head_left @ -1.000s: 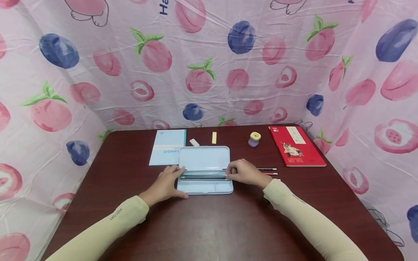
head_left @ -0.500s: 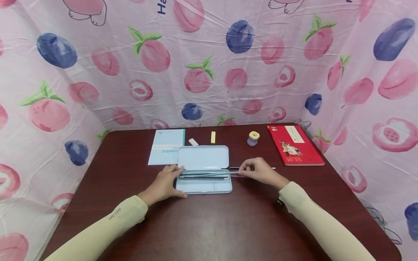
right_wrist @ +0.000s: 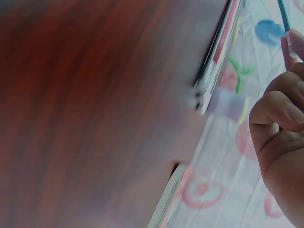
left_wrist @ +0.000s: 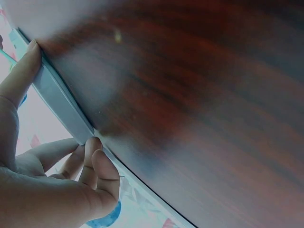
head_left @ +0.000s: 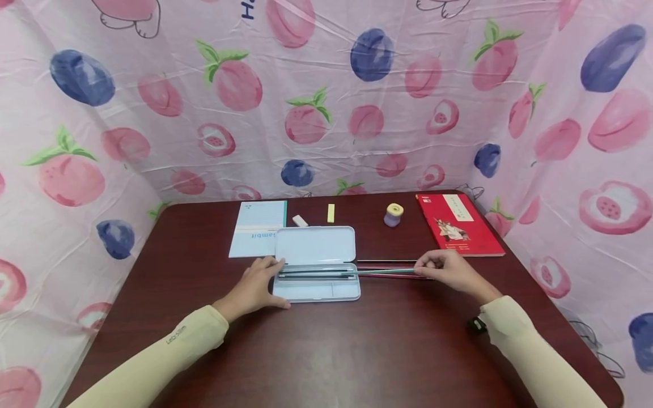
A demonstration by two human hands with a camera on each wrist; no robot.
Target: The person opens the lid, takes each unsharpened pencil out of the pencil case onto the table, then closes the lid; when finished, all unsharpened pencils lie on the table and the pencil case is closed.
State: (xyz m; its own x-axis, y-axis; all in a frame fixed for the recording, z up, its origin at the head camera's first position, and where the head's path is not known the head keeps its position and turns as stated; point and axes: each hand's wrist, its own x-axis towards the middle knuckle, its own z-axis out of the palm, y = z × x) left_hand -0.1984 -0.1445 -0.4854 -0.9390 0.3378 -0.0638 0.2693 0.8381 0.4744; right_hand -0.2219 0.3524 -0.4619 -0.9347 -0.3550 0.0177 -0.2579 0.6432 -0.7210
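A light blue pencil case (head_left: 306,291) lies with its lid raised on the table. My left hand (head_left: 255,284) holds the case's left end, thumb at the front corner and fingers towards the hinge. In the left wrist view, the thumb and fingertips touch the case's pale side. My right hand (head_left: 451,273) pinches a green pencil (head_left: 382,271) by its right end, right of the case. The pencil's other end still lies over the case. Several dark pencils (head_left: 316,277) are inside the case. More pencils (head_left: 388,261), some reddish, lie on the table beneath the held one.
Behind the case are a notebook (head_left: 257,226), a white eraser (head_left: 300,220) and a yellow strip (head_left: 331,213). A small yellow and purple pot-shaped item (head_left: 393,215) stands farther right. A red book (head_left: 459,225) lies near the table's right edge. Patterned curtain surrounds the table.
My right hand has moved right from the case, drawing the green pencil most of the way out over the pencils on the table. The left hand has stayed at the case.
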